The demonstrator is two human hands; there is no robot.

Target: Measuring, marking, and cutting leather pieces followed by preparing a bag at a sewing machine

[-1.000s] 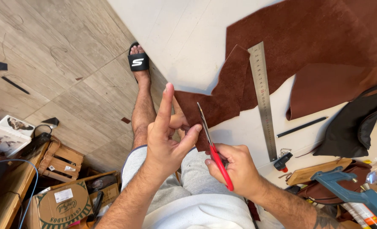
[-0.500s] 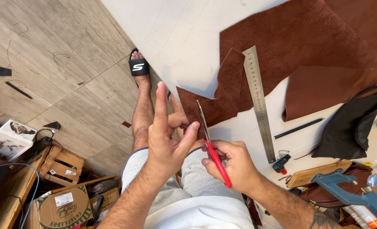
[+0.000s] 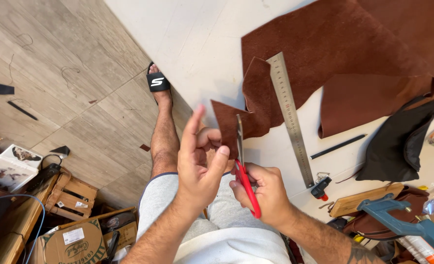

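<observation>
A large sheet of brown leather [image 3: 334,54] lies on a white table [image 3: 197,44], one corner hanging over the near edge. My left hand [image 3: 200,164] pinches that corner between thumb and fingers, index finger raised. My right hand [image 3: 266,193] holds red-handled scissors [image 3: 244,171], the blades pointing up into the leather corner beside my left thumb. A steel ruler [image 3: 290,117] lies on the leather and table to the right of the scissors.
A black fabric piece [image 3: 398,142], a thin black strip [image 3: 337,146] and a small red-black tool [image 3: 320,187] lie on the table at right. A blue clamp [image 3: 407,225] and a wooden board [image 3: 363,199] sit lower right. My sandalled foot [image 3: 157,83] rests on wooden flooring; boxes stand lower left.
The view has shifted. The scissor blades have closed further into the leather corner, and my left hand now pinches it with the fingers more curled.
</observation>
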